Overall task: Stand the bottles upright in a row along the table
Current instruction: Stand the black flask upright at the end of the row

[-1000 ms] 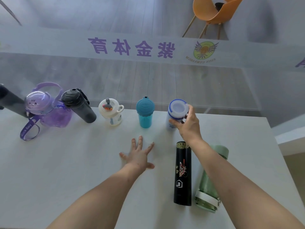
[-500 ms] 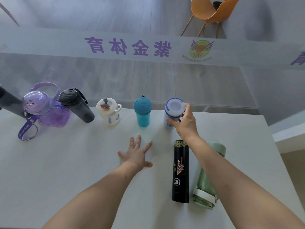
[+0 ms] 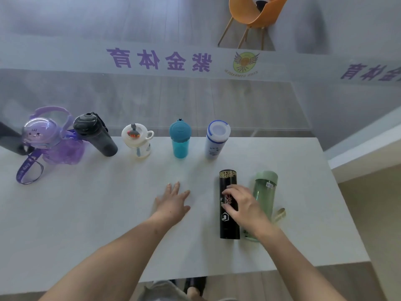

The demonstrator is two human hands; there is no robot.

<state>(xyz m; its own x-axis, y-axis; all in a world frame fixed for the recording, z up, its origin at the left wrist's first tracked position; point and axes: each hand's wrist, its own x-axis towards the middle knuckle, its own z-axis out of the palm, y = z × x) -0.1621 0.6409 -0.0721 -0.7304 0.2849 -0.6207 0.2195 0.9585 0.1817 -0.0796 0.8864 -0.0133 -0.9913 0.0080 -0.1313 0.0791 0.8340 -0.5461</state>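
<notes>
1. Bottles stand along the far edge of the table (image 3: 86,213), the white bottle (image 3: 216,139) last on the right.
2. My right hand (image 3: 245,206) curls over the black bottle (image 3: 229,222) (lying flat, not lifted), fingers wrapped on it.
3. Beside it lies the green bottle (image 3: 264,192).
4. My left hand (image 3: 173,203) rests spread and empty.

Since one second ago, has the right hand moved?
Yes. The right hand left the white bottle in the row and came toward the person, onto the lying black bottle.
</notes>
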